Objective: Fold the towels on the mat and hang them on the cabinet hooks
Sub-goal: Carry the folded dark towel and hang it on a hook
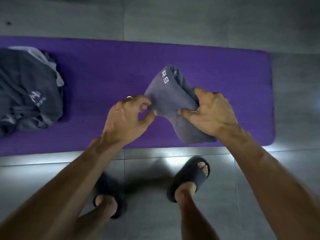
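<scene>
Head view: both hands, left hand (127, 116) and right hand (210, 111), curl fingers (186, 113) around folded grey cloth towel (170, 99) above purple foam mat (103, 66).

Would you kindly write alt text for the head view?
A person's left hand and right hand grip a folded grey towel above a purple mat. A dark towel pile lies at the mat's left.

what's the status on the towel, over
Both hands on towel: left hand pinches its edge, right hand grips the bundle. Folded, held above mat. Pile waits at left. Nothing in the way.
</scene>
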Available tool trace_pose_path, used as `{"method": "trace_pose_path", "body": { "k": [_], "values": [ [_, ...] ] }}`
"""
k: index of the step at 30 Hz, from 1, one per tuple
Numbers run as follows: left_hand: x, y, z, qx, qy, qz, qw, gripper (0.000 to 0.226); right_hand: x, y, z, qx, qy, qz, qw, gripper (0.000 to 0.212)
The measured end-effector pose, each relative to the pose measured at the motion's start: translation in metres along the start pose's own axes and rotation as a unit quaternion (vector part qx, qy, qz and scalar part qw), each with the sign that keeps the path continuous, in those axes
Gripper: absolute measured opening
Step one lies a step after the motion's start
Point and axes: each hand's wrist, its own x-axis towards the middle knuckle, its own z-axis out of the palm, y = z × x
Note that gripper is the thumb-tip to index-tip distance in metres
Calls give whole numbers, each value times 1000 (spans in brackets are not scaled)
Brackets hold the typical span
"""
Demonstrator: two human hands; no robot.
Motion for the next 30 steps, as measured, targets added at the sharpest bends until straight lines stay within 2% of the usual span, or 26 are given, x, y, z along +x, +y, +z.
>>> {"method": "trace_pose_path", "body": {
  "k": [3,6,9,17,23,30],
  "values": [
    [-16,71,-25,34,-37,23,998,28,-38,5,-64,34,21,17,999,39],
    [-27,144,-31,86,-38,35,995,28,-66,30,-125,86,48,26,995,36],
    [-35,222,-23,130,-24,19,991,30,-90,73,-181,125,70,16,990,35],
    [-31,429,6,200,-54,-9,978,30,-148,186,-335,141,95,31,985,33],
    [19,549,24,228,-76,34,970,37,-139,243,-438,129,101,40,986,33],
    [109,672,45,240,-93,61,964,39,-91,310,-564,114,156,42,980,29]
  ]
}}
